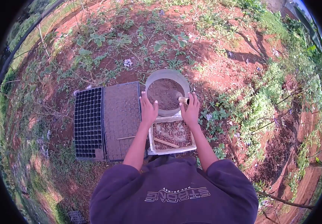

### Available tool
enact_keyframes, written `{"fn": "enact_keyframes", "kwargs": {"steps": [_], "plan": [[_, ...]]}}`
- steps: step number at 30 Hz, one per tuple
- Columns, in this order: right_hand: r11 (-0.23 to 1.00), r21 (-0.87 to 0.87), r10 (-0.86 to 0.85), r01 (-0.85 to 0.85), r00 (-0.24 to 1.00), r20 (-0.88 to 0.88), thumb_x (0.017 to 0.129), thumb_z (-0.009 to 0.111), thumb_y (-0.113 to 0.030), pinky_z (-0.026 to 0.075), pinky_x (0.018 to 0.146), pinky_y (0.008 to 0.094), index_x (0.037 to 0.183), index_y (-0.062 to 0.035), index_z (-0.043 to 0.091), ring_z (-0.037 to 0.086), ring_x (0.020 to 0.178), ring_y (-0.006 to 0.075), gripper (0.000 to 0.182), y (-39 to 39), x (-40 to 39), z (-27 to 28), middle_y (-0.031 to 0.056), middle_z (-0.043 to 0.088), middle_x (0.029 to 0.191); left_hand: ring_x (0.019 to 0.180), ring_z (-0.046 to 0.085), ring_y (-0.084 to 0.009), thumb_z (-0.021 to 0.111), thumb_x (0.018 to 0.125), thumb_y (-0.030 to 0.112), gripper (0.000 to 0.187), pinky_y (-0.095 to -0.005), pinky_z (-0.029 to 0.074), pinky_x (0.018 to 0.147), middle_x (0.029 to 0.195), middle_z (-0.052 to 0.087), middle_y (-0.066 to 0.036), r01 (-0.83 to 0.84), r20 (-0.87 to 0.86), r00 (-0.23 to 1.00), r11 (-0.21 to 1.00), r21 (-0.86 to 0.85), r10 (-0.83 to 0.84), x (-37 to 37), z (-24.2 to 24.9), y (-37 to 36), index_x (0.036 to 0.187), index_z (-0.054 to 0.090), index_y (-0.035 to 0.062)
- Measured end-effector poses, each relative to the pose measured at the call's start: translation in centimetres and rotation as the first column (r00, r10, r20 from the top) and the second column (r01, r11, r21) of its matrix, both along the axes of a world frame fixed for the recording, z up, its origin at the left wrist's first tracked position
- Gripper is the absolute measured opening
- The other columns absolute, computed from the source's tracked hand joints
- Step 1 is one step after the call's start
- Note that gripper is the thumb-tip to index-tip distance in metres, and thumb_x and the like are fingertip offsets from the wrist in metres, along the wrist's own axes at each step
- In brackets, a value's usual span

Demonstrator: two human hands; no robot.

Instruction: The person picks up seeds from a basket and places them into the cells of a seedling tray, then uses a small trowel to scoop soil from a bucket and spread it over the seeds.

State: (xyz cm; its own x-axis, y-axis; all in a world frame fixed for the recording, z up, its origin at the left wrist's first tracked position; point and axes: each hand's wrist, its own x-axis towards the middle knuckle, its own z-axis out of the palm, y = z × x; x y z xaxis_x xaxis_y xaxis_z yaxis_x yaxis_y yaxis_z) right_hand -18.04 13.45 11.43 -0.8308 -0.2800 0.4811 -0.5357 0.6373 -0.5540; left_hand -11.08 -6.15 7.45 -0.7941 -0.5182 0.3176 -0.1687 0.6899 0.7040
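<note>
My left hand (pixel 148 109) and my right hand (pixel 191 110) rest on the near rim of a grey bucket (pixel 157 77) filled with dark soil, one on each side. The fingers of both are spread against the rim. A short yellowish tool handle (pixel 183 100) sticks out of the soil by my right hand. Just below the bucket lies a white tray (pixel 192 140) of reddish-brown lumps with a thin wooden stick (pixel 166 143) across it.
Left of the bucket sit two seedling trays: an empty black one (pixel 89 125) and one filled with soil (pixel 121 117), with a small stick (pixel 125 137) on it. Around lies red earth with weeds and shadowed patches.
</note>
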Motion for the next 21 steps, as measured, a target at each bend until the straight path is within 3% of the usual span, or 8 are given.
{"fn": "enact_keyframes", "kwargs": {"steps": [4,6,8,10,11,12,15,21], "plan": [[0.993,-0.118,-0.009,0.008,1.0,-0.008,0.084,0.061,-0.017,0.03,0.104,0.0483,0.134,-0.0012,0.037,0.036,0.122,0.0406,0.058,1.4,3.7,-1.0,0.0239,0.038,0.134,0.136,0.017,-0.0499,0.051,0.091,0.022,0.064,-0.0521,0.017,0.114,0.148,0.019,-0.03,-0.001,0.01,1.0,1.0,-0.027,0.002,5.3,-1.5,2.0,0.14,0.022,-0.007],[0.993,-0.119,0.009,-0.003,0.999,0.053,0.082,0.06,-0.013,0.031,0.103,0.0485,0.133,-0.0003,0.038,0.038,0.12,0.0402,0.057,2.3,5.2,-2.6,0.0235,0.039,0.131,0.136,0.017,-0.0496,0.054,0.088,0.019,0.064,-0.0527,0.018,0.113,0.146,0.021,-0.03,-0.029,0.159,0.987,0.999,0.03,0.024,8.2,-2.0,3.7,0.138,0.025,-0.008],[0.994,-0.11,0.018,-0.013,0.999,0.043,0.082,0.06,-0.009,0.032,0.101,0.0475,0.126,-0.0007,0.045,0.04,0.116,0.0394,0.048,3.1,6.5,-3.9,0.0224,0.046,0.122,0.135,0.019,-0.0498,0.055,0.086,0.016,0.058,-0.0536,0.019,0.112,0.145,0.025,-0.028,-0.051,0.108,0.993,0.998,-0.027,0.054,10.8,-4.5,4.5,0.135,0.032,-0.0052],[0.998,0.008,0.068,-0.07,0.985,0.158,0.08,0.06,-0.007,0.036,0.095,0.0464,0.115,-0.0025,0.053,0.043,0.109,0.0371,0.036,4.0,7.5,-5.7,0.0195,0.051,0.116,0.134,0.022,-0.0493,0.055,0.084,0.012,0.049,-0.0538,0.022,0.111,0.144,0.027,-0.026,-0.061,0.214,0.975,0.998,-0.01,0.062,13.5,-6.2,5.4,0.13,0.041,0.0014],[0.996,-0.055,0.082,-0.077,0.991,0.107,0.079,0.061,-0.007,0.038,0.091,0.045,0.101,-0.0046,0.06,0.046,0.103,0.0343,0.023,4.1,8.3,-5.8,0.0145,0.057,0.107,0.133,0.024,-0.0487,0.054,0.083,0.01,0.042,-0.0534,0.024,0.11,0.143,0.031,-0.024,-0.087,0.168,0.983,0.995,0.04,0.08,14.5,-6.5,5.8,0.124,0.048,0.0059],[0.994,-0.052,0.102,-0.097,0.989,0.105,0.079,0.061,-0.007,0.038,0.091,0.045,0.101,-0.0046,0.06,0.046,0.103,0.0343,0.023,4.0,8.9,-6.3,0.0145,0.057,0.107,0.133,0.024,-0.0487,0.054,0.083,0.01,0.042,-0.0534,0.024,0.11,0.143,0.031,-0.024,-0.108,0.166,0.981,0.993,0.043,0.099,15.3,-6.8,6.0,0.124,0.048,0.0059],[0.983,-0.097,0.167,-0.154,0.975,0.147,0.08,0.061,-0.011,0.039,0.089,0.0441,0.086,-0.0071,0.063,0.049,0.098,0.0332,0.007,3.4,10.7,-8.7,0.0096,0.061,0.087,0.131,0.029,-0.0439,0.055,0.081,0.006,0.036,-0.0503,0.024,0.11,0.139,0.038,-0.023,-0.144,0.16,0.978,0.987,0.076,0.13,18.3,-6.2,5.9,0.118,0.054,0.0071],[0.955,-0.115,0.294,-0.275,0.933,0.208,0.08,0.063,-0.01,0.038,0.09,0.044,0.088,-0.0095,0.065,0.05,0.098,0.0329,0.008,0.5,13.2,-10.2,0.0095,0.063,0.092,0.132,0.026,-0.0458,0.055,0.083,0.009,0.036,-0.0505,0.023,0.112,0.138,0.038,-0.021,-0.21,0.335,0.917,0.976,-0.058,0.217,22.5,-6.9,2.5,0.119,0.051,0.0056]]}}
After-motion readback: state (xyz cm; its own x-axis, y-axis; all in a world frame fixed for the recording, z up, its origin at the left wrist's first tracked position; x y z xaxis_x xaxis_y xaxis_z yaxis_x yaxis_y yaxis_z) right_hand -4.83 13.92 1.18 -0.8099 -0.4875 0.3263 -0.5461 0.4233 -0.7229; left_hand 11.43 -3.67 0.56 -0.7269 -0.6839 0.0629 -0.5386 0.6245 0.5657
